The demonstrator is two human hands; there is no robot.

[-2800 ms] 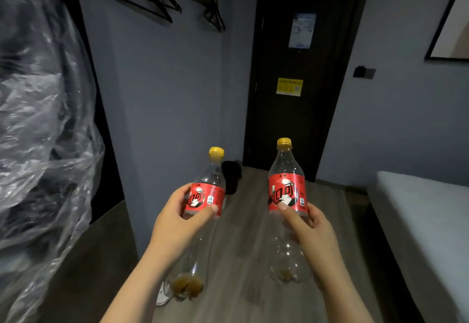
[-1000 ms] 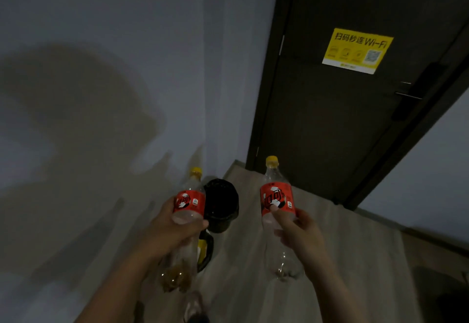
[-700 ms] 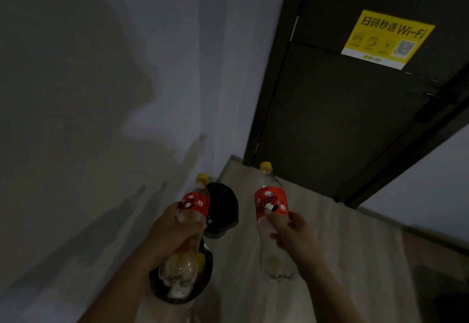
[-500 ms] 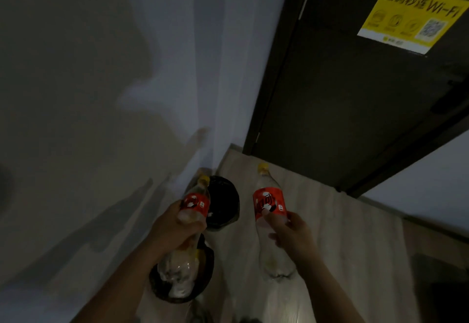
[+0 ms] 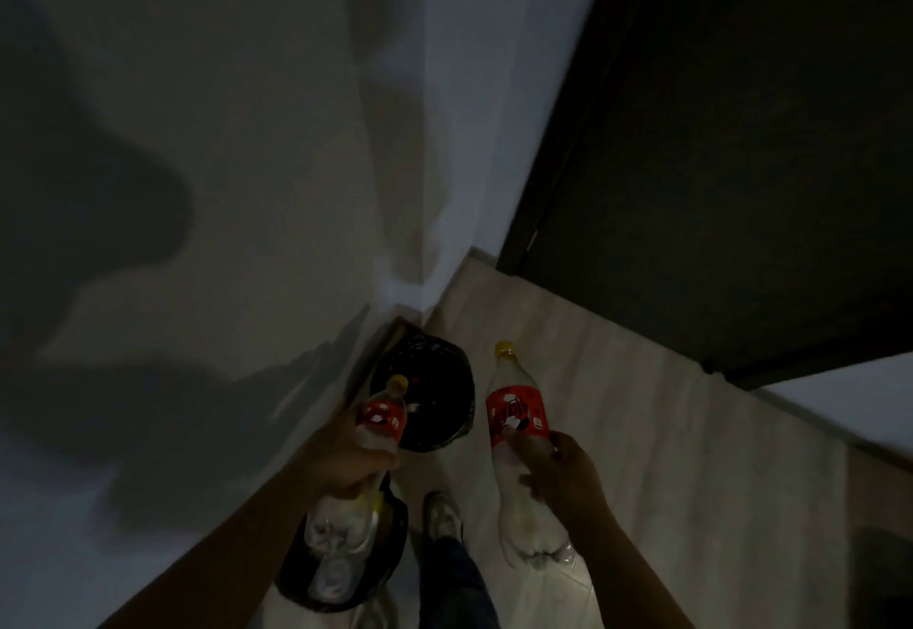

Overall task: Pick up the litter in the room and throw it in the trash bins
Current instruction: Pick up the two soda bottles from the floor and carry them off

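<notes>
Two clear bottles with red labels and yellow caps are held cap-up: the left bottle (image 5: 380,423), gripped by the left hand (image 5: 346,458), over the near bin (image 5: 393,544), the right bottle (image 5: 516,418), gripped by the right hand (image 5: 563,478), at its three o'clock, and the far bin (image 5: 435,396) at twelve, making two black bins.

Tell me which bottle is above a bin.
The left bottle, in the left hand: its base hangs over the nearer bin; the right bottle, in the right hand, hangs above bare floor.
</notes>
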